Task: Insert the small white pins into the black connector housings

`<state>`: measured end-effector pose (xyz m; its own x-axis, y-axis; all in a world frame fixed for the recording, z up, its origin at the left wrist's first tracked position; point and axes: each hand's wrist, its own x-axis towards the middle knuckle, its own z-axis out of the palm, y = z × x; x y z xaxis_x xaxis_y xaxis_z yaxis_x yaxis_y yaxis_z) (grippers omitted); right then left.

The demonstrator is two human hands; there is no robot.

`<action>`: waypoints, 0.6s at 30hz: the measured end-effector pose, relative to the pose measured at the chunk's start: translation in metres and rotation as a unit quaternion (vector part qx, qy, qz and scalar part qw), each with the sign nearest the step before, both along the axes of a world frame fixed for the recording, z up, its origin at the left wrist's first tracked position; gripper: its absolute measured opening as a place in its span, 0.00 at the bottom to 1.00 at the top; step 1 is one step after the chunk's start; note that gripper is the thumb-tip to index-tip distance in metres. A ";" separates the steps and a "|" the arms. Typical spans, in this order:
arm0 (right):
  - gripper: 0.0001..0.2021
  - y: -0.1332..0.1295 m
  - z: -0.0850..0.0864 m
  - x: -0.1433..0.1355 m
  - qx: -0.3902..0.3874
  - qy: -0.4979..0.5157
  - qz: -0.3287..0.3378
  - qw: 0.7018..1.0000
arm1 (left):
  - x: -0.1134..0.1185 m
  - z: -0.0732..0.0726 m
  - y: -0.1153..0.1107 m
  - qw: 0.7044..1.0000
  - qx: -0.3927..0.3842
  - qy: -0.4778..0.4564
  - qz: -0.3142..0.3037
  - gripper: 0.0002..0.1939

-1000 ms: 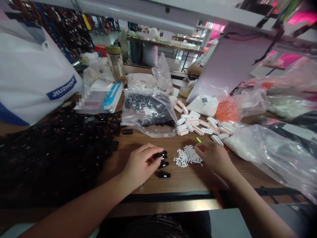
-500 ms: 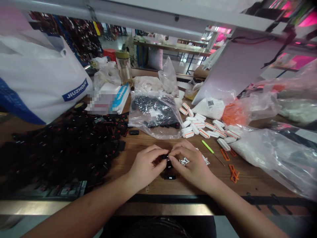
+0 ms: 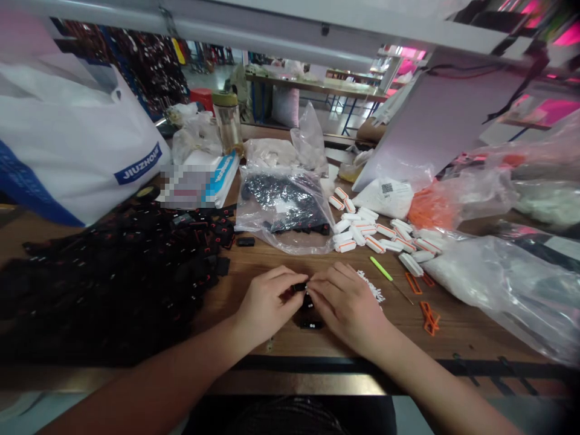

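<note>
Between the thumb and fingers of my left hand (image 3: 270,302) is a small black plastic part (image 3: 298,287). My right hand (image 3: 347,302) is closed, its fingertips pinched together at the right end of that part. A tiny white speck shows at those fingertips, too small to name. Below them on the table lie two more black parts with white dots, an upper one (image 3: 308,302) partly covered by my fingers and a lower one (image 3: 311,325). Small white pieces (image 3: 372,287) lie scattered beside my right hand.
A large heap of black parts (image 3: 113,278) covers the left. Ahead lies a clear bag of black parts (image 3: 285,199). White blocks with orange strips (image 3: 362,229), a yellow-green-handled pick (image 3: 380,268), orange frames (image 3: 428,318) and a plastic bag (image 3: 489,284) lie rightward.
My right fingers have straightened and lowered, now covering the white pieces that showed beneath the palm. My left hand stays nearly in place with the black part.
</note>
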<state>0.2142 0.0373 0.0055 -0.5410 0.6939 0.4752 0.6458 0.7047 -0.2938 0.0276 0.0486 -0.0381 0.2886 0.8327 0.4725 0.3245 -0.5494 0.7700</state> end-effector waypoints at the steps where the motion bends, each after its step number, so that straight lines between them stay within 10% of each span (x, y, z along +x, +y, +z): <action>1: 0.06 -0.001 -0.001 0.001 0.014 -0.004 -0.003 1.000 | 0.000 0.000 0.000 1.000 -0.004 -0.002 0.002 0.14; 18: 0.10 -0.003 0.007 0.006 0.013 -0.004 -0.016 1.000 | -0.002 0.001 0.007 0.998 -0.061 -0.034 0.009 0.11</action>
<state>0.2200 0.0339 0.0123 -0.5233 0.6984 0.4882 0.6699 0.6913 -0.2708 0.0257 0.0553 -0.0375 0.2438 0.8899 0.3855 0.2786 -0.4449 0.8511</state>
